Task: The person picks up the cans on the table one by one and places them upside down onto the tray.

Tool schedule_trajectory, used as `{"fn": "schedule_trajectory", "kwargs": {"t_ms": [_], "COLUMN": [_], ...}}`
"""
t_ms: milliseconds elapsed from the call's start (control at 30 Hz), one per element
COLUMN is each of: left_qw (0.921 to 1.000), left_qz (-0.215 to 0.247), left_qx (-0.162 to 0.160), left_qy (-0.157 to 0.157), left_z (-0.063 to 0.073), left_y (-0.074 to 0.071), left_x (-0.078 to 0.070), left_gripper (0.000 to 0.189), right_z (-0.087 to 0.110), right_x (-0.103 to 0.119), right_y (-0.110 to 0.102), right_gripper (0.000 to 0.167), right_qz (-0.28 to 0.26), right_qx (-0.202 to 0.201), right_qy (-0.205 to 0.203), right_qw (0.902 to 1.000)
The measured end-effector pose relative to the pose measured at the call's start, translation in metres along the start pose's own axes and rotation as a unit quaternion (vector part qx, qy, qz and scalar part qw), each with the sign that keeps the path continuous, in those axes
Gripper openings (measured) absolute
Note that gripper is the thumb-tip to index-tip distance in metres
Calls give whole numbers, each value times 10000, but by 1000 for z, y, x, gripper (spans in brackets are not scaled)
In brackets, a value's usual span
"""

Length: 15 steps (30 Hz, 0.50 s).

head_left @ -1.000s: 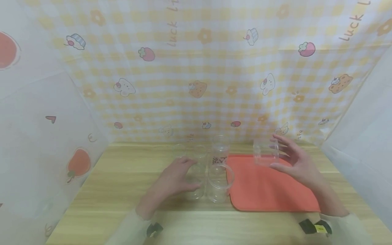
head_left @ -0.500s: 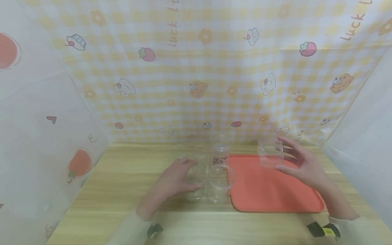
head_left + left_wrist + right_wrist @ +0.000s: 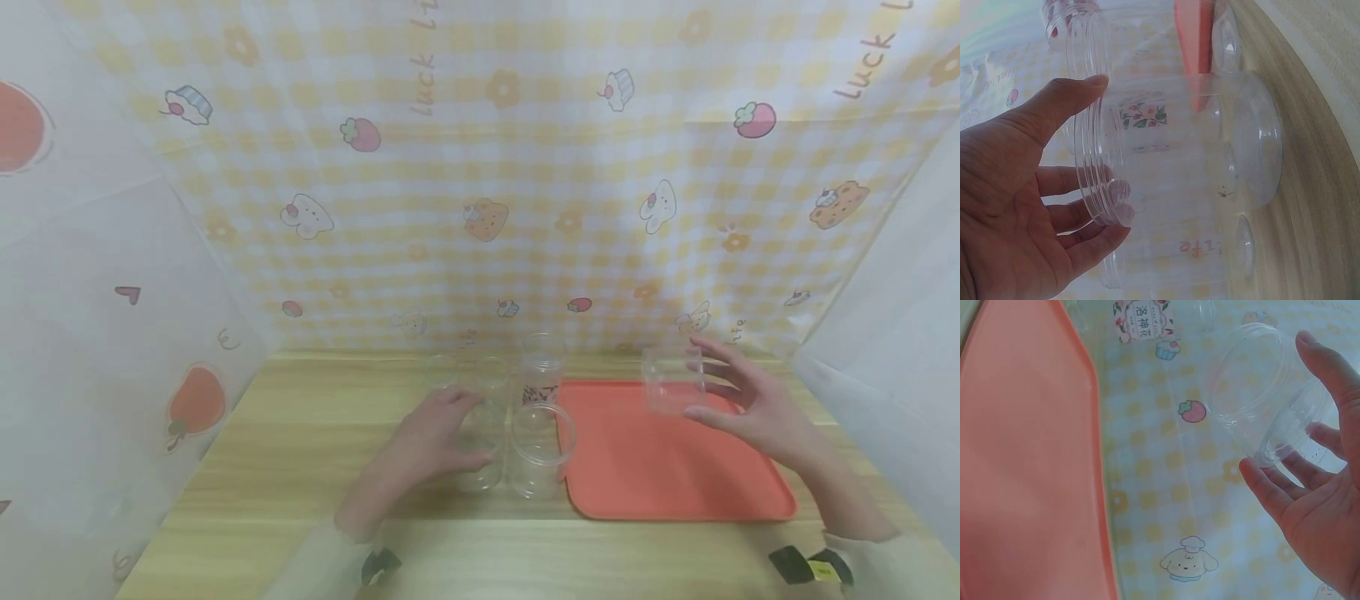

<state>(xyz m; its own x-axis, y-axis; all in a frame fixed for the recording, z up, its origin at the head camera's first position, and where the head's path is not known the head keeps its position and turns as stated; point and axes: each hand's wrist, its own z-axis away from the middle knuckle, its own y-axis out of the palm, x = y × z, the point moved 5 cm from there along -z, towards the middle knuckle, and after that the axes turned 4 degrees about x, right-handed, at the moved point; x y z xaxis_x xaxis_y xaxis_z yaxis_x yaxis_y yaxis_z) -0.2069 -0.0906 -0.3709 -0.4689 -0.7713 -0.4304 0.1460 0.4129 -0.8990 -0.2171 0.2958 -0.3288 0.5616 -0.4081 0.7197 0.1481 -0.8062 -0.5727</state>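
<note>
My left hand (image 3: 433, 435) grips a clear plastic jar (image 3: 1194, 156) by its threaded neck, thumb on one side and fingers round the other. The jar stands upright on the wooden table, among several similar see-through jars. Above the red tray (image 3: 675, 467), toward its back right, my right hand (image 3: 761, 408) holds a short clear cylindrical container (image 3: 1254, 387) between thumb and fingers. It looks see-through with nothing inside. Another clear jar (image 3: 536, 479) with a wide round rim stands at the tray's left edge.
Behind it is a jar with a dark-patterned label (image 3: 540, 393), and more clear jars (image 3: 441, 371) stand at the back left. A yellow checked cloth (image 3: 420, 250) hangs right behind the table (image 3: 315, 433), with pale sheets on both sides.
My right hand has moved rightward and slightly toward me with the clear container, which stays over the tray. My left hand remains on its jar.
</note>
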Motion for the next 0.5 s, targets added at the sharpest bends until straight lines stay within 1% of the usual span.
{"fn": "schedule_trajectory", "kwargs": {"t_ms": [200, 500], "left_qw": [10000, 9999], "left_qz": [-10, -47], "left_qx": [-27, -92], "left_qy": [31, 98], "left_z": [1, 2], "left_y": [1, 0], "left_x": [0, -1], "left_gripper": [80, 80], "right_z": [1, 5], "right_x": [-1, -6], "right_y": [-4, -12], "right_gripper": [92, 90], "right_qz": [192, 372], "right_qx": [-1, 129], "right_qy": [109, 394], "right_qw": [9998, 9984]}}
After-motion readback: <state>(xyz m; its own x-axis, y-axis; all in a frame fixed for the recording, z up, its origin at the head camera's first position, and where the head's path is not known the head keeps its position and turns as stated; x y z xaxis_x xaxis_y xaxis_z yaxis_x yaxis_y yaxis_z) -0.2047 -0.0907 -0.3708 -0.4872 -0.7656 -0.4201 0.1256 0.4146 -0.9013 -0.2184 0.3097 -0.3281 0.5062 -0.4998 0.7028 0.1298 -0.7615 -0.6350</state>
